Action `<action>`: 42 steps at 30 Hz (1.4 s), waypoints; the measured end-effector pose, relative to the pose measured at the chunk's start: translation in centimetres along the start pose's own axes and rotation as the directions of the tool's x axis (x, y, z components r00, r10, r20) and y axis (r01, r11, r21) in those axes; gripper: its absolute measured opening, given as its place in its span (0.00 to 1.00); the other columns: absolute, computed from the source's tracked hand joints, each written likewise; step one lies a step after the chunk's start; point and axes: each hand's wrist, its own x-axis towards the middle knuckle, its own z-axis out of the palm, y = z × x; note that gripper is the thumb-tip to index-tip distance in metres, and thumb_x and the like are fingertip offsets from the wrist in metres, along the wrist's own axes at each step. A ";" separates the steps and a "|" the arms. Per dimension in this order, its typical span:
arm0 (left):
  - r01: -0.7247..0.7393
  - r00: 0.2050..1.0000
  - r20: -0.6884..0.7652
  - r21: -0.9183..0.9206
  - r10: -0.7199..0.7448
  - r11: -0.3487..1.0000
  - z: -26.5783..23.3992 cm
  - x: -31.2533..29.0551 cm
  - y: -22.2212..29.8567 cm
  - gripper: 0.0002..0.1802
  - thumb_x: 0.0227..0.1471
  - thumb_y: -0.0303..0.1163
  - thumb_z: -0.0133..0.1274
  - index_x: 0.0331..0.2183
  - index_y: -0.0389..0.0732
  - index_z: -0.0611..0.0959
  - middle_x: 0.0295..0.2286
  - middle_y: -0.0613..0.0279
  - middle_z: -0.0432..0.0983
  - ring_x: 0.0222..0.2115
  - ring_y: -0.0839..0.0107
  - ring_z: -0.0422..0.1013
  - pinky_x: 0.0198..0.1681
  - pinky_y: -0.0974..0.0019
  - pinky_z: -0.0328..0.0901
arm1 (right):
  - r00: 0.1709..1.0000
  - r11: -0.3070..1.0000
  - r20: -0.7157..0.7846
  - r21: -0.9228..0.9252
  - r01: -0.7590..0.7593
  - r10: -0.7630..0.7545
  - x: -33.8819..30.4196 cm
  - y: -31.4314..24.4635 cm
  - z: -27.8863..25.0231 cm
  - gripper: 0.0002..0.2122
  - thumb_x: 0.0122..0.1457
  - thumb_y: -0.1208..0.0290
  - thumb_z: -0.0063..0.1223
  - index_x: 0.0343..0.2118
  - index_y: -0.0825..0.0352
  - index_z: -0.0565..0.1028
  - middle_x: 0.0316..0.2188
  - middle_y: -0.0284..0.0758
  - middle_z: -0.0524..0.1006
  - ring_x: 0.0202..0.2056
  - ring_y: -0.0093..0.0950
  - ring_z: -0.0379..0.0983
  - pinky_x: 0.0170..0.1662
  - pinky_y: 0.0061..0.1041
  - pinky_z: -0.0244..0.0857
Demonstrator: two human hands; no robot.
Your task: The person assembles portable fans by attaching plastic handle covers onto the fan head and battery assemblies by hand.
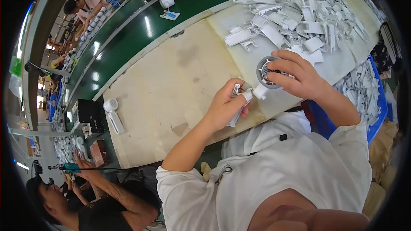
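My right hand (295, 75) grips a round grey-rimmed head (260, 76) with a white neck (259, 92). Its fingers reach into the open face of the ring, where dark inner parts show. Closed around a white plastic handle piece (233, 120) is my left hand (229, 105); a small bracket-like end (236, 88) sticks up beside the thumb. The neck of the round head is right by the left thumb, and I cannot tell whether the two parts are joined. Both hands are above the near edge of the worktable (162, 98).
A heap of white plastic casings (295, 21) covers the table's far right. More lie in a blue bin (381, 90) at my right. A white fan-like unit (114, 117) rests at the left. Beyond runs a green conveyor (128, 30) carrying parts. A co-worker (102, 192) works at lower left.
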 end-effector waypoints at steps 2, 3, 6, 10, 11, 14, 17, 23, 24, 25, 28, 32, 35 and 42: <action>-0.009 1.000 -0.021 0.077 0.011 0.997 0.5 0.0 0.2 0.12 0.49 0.26 0.45 0.38 0.37 0.67 0.26 0.59 0.71 0.21 0.74 0.68 0.23 0.72 0.64 | 1.000 1.000 0.007 -0.009 0.001 -0.001 -0.2 -0.1 -0.1 0.31 0.38 0.75 0.62 0.50 0.62 0.64 0.45 0.38 0.67 0.48 0.37 0.63 0.50 0.31 0.59; -0.019 0.999 -0.046 0.158 0.027 0.987 0.6 -0.1 0.3 0.11 0.49 0.25 0.46 0.37 0.37 0.67 0.27 0.60 0.71 0.21 0.76 0.68 0.23 0.72 0.63 | 1.000 1.000 0.012 -0.014 0.004 -0.004 -0.4 -0.1 -0.1 0.31 0.38 0.75 0.62 0.49 0.62 0.64 0.45 0.38 0.67 0.48 0.37 0.63 0.50 0.31 0.59; -0.100 0.993 -0.042 0.209 0.111 0.973 0.7 0.0 -0.1 0.11 0.46 0.23 0.47 0.36 0.37 0.68 0.26 0.62 0.71 0.21 0.77 0.67 0.23 0.73 0.63 | 0.999 0.999 0.029 -0.027 0.018 -0.018 -0.8 -0.2 -0.1 0.30 0.38 0.75 0.62 0.49 0.62 0.65 0.44 0.38 0.67 0.48 0.37 0.64 0.50 0.31 0.59; -0.169 0.980 -0.036 0.349 0.193 0.922 0.4 0.4 -0.8 0.10 0.44 0.24 0.48 0.33 0.36 0.70 0.24 0.64 0.72 0.20 0.79 0.67 0.23 0.74 0.62 | 0.998 0.998 0.045 -0.044 0.037 -0.035 -1.0 -0.7 0.0 0.29 0.38 0.75 0.62 0.49 0.62 0.66 0.44 0.38 0.68 0.47 0.37 0.64 0.49 0.31 0.60; -0.175 0.975 -0.052 0.422 0.216 0.889 0.5 0.3 -0.5 0.11 0.42 0.27 0.50 0.32 0.36 0.70 0.21 0.62 0.71 0.19 0.78 0.67 0.23 0.72 0.62 | 0.998 0.998 0.048 -0.050 0.041 -0.039 -1.0 -0.8 0.0 0.29 0.38 0.75 0.62 0.49 0.62 0.66 0.44 0.38 0.68 0.47 0.37 0.64 0.49 0.31 0.60; -0.172 0.972 -0.042 0.549 0.233 0.818 0.6 0.2 0.4 0.12 0.41 0.29 0.51 0.31 0.35 0.71 0.19 0.61 0.71 0.19 0.76 0.67 0.23 0.70 0.62 | 0.998 0.997 0.041 -0.067 0.047 -0.044 -1.4 -1.9 -0.7 0.29 0.38 0.75 0.61 0.48 0.62 0.67 0.44 0.37 0.68 0.47 0.37 0.65 0.49 0.31 0.60; -0.184 0.975 0.026 0.654 0.221 0.734 1.4 0.3 1.0 0.12 0.40 0.28 0.50 0.31 0.35 0.72 0.19 0.59 0.71 0.19 0.72 0.67 0.24 0.69 0.62 | 0.993 0.995 0.069 -0.018 0.094 -0.092 -0.9 -2.5 -2.2 0.28 0.42 0.70 0.61 0.50 0.62 0.66 0.44 0.39 0.67 0.46 0.37 0.65 0.49 0.30 0.59; -0.138 0.990 0.122 0.725 0.072 0.675 2.3 -0.2 0.6 0.16 0.42 0.32 0.50 0.35 0.35 0.70 0.21 0.52 0.71 0.20 0.65 0.68 0.26 0.65 0.63 | 0.901 0.996 0.433 0.054 -0.070 0.040 0.5 -2.1 -2.6 0.26 0.47 0.62 0.58 0.50 0.63 0.67 0.40 0.39 0.68 0.42 0.36 0.66 0.45 0.29 0.60; -0.137 0.989 0.132 0.691 0.062 0.710 2.4 -0.5 0.6 0.16 0.43 0.33 0.50 0.35 0.34 0.70 0.21 0.52 0.71 0.20 0.65 0.68 0.26 0.65 0.63 | 0.904 0.997 0.424 0.046 -0.070 0.044 0.5 -2.1 -2.5 0.26 0.47 0.62 0.58 0.50 0.63 0.67 0.40 0.39 0.68 0.42 0.36 0.66 0.45 0.29 0.60; -0.132 0.989 0.141 0.655 0.052 0.744 2.3 -0.7 0.5 0.17 0.44 0.34 0.50 0.35 0.34 0.69 0.22 0.52 0.71 0.21 0.65 0.68 0.27 0.65 0.63 | 0.905 0.997 0.423 0.029 -0.066 0.047 0.4 -2.2 -2.3 0.26 0.48 0.62 0.58 0.51 0.63 0.67 0.39 0.39 0.69 0.42 0.35 0.66 0.45 0.28 0.60; -0.107 0.988 0.156 0.587 0.018 0.803 1.5 -0.5 -0.3 0.15 0.50 0.35 0.48 0.36 0.35 0.70 0.26 0.55 0.73 0.21 0.71 0.69 0.27 0.70 0.64 | 0.920 0.999 0.390 0.006 -0.047 0.041 0.3 -1.8 -1.4 0.26 0.49 0.62 0.57 0.51 0.63 0.66 0.39 0.38 0.70 0.42 0.34 0.67 0.45 0.27 0.60; 0.131 0.987 0.107 -0.082 -0.122 0.988 1.7 -0.2 0.0 0.13 0.53 0.36 0.45 0.36 0.36 0.71 0.27 0.57 0.74 0.23 0.72 0.71 0.27 0.72 0.67 | 0.880 0.869 0.391 0.295 -0.397 0.270 2.1 2.0 -3.0 0.22 0.49 0.68 0.54 0.50 0.59 0.68 0.43 0.38 0.70 0.47 0.36 0.65 0.50 0.28 0.59; -0.004 0.999 0.048 -0.333 0.022 0.943 -0.6 1.0 -0.3 0.17 0.53 0.38 0.44 0.36 0.32 0.71 0.28 0.50 0.75 0.25 0.65 0.74 0.27 0.67 0.70 | 0.968 0.608 0.219 -0.754 0.248 -0.123 4.0 6.8 -5.5 0.17 0.47 0.75 0.48 0.43 0.54 0.72 0.50 0.33 0.66 0.54 0.34 0.59 0.55 0.31 0.56; -0.104 0.995 -0.038 -0.398 0.096 0.912 -2.2 1.5 -0.7 0.20 0.54 0.41 0.44 0.41 0.34 0.72 0.32 0.50 0.75 0.31 0.65 0.73 0.37 0.66 0.68 | 0.789 0.400 0.589 -0.690 0.603 -0.175 5.6 9.1 -6.9 0.13 0.47 0.74 0.48 0.36 0.51 0.73 0.54 0.30 0.62 0.57 0.32 0.53 0.57 0.30 0.53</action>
